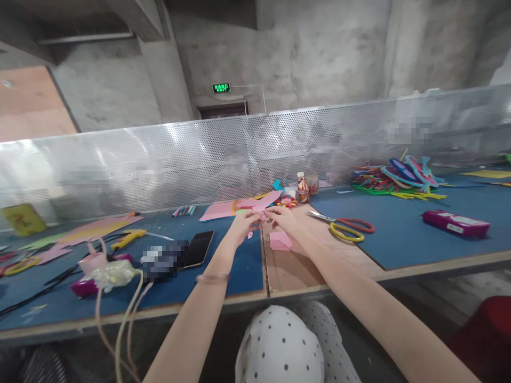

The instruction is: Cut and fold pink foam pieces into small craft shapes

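A small pink paper piece [262, 216] is sitting near the centre of the frame, looking crumpled or folded. The left hand [244, 221] and right hand [281, 217] are pinching it between their fingertips, wrists apart, forearms reaching up from the lower edge. Just beyond, right of centre, a white-capped bottle [302, 188] is standing upright beside a clear jar [313, 185]; something reddish is showing in the jar, too blurred to identify.

The blue-and-brown worktop [239, 274] carries pink paper [216, 211], a black phone [199, 248], red-and-yellow scissors [346, 230], markers [184, 211], a small bottle [302, 189], a purple box [455, 223] and a heap of colourful pipe cleaners [371, 178].
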`<state>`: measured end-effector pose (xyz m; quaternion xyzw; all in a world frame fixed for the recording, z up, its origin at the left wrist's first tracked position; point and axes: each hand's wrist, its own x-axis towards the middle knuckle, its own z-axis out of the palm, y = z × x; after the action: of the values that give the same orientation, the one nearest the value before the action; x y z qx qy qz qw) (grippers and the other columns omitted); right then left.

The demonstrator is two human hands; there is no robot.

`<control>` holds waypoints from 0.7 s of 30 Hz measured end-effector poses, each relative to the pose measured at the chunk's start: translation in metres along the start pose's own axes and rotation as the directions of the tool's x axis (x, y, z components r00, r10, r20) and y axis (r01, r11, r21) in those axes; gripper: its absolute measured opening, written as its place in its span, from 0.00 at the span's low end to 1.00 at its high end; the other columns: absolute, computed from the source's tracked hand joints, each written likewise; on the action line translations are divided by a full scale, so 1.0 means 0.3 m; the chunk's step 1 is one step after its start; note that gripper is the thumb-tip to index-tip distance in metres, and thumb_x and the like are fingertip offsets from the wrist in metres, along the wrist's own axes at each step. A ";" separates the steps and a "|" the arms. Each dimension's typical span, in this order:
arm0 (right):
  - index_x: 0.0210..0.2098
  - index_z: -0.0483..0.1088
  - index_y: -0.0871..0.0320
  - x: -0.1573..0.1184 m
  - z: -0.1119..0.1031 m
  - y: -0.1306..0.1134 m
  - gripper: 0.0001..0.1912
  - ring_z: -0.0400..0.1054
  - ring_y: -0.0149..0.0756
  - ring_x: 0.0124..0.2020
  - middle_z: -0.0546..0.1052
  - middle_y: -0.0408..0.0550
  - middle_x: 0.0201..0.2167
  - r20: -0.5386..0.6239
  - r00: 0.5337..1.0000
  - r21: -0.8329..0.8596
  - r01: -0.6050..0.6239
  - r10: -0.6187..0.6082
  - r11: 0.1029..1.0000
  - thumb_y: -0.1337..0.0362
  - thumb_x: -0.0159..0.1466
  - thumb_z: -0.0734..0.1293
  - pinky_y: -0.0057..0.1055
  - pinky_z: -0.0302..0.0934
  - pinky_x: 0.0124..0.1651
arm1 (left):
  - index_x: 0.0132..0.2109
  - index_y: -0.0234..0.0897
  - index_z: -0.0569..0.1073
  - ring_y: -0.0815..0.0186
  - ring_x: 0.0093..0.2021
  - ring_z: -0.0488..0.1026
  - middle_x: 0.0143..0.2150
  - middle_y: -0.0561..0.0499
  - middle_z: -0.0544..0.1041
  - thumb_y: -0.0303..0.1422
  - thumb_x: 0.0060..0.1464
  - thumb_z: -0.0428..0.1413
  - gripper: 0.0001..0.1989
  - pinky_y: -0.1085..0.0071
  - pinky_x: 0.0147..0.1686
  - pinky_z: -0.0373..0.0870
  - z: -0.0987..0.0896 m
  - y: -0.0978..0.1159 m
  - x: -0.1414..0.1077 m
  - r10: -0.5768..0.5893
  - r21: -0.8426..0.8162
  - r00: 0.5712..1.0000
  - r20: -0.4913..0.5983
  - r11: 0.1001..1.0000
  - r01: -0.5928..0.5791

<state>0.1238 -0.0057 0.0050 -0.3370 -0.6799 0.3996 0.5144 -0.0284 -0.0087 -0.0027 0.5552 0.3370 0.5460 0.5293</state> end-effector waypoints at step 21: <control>0.23 0.68 0.61 -0.015 0.008 -0.005 0.07 0.59 0.24 0.21 0.69 0.43 0.23 -0.004 1.000 -0.001 -0.009 0.009 1.000 0.63 0.52 0.63 0.20 0.54 0.21 | 0.31 0.33 0.71 0.71 0.28 0.70 0.27 0.52 0.72 0.36 0.38 0.61 0.13 0.72 0.32 0.67 0.003 -0.004 0.003 0.043 0.032 0.999 -0.026 0.999 -0.042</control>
<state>0.1225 -0.0107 0.0040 -0.3412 -0.6776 0.4008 0.5136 -0.0271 -0.0079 -0.0034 0.5630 0.3408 0.5592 0.5041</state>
